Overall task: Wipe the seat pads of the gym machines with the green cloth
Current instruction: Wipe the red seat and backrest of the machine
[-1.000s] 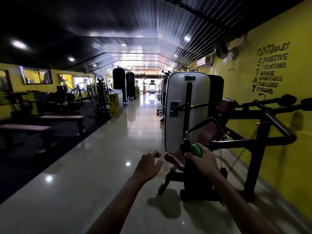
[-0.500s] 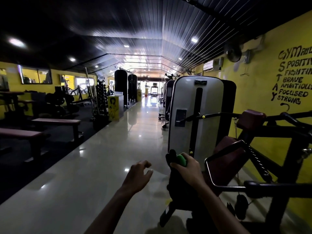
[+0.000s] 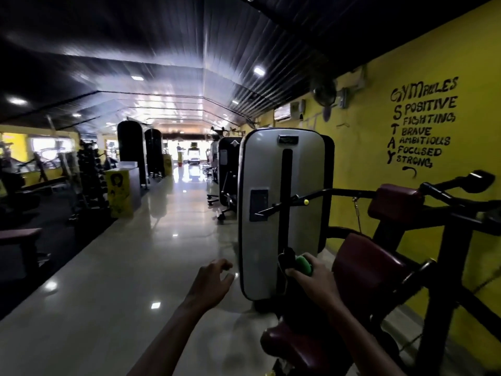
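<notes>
Green cloth (image 3: 303, 264) sits bunched in the right hand (image 3: 315, 280), whose fingers grasp it together with something dark, just in front of the grey weight-stack shroud (image 3: 260, 213). Left of that shroud the left hand (image 3: 210, 284) hangs over the glossy floor (image 3: 108, 294), fingers loosely curled and holding nothing. Right of the shroud is a maroon back pad (image 3: 363, 267); below the right hand, a maroon seat pad (image 3: 284, 346).

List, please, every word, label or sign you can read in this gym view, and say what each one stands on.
On the yellow wall, hand-painted in black:
"GYM RULES"
"STAY", running downward
"POSITIVE"
"FIGHTING"
"BRAVE"
"AMBITIOUS"
"FOCUSED"
"STRONG"
Grey weight-stack cover: a small top badge and a side label, both too blurred to read.
Yellow box: a dark drawing, no readable words.
</notes>
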`<state>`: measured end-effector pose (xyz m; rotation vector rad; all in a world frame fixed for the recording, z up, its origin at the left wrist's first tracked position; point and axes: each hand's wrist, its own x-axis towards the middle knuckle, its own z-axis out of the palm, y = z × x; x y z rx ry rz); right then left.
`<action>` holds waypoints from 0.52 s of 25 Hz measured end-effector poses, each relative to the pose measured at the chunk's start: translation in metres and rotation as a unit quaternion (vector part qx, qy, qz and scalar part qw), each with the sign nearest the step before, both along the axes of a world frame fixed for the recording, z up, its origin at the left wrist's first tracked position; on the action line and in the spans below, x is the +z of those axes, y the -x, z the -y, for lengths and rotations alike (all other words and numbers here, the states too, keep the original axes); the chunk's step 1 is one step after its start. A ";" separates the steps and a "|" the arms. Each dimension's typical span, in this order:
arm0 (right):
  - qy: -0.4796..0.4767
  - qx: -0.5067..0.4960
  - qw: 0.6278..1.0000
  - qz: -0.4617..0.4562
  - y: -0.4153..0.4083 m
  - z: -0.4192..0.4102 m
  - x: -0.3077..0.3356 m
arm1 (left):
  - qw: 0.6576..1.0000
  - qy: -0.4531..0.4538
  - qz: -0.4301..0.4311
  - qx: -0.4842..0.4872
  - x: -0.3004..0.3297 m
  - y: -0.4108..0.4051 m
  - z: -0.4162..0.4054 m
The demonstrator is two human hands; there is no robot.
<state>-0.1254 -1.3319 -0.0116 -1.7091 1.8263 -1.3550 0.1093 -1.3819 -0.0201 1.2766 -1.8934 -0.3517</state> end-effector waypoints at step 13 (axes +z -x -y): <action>-0.023 -0.169 0.985 0.007 0.064 0.237 -0.007 | 0.982 -0.026 0.019 -0.187 -0.039 0.102 0.279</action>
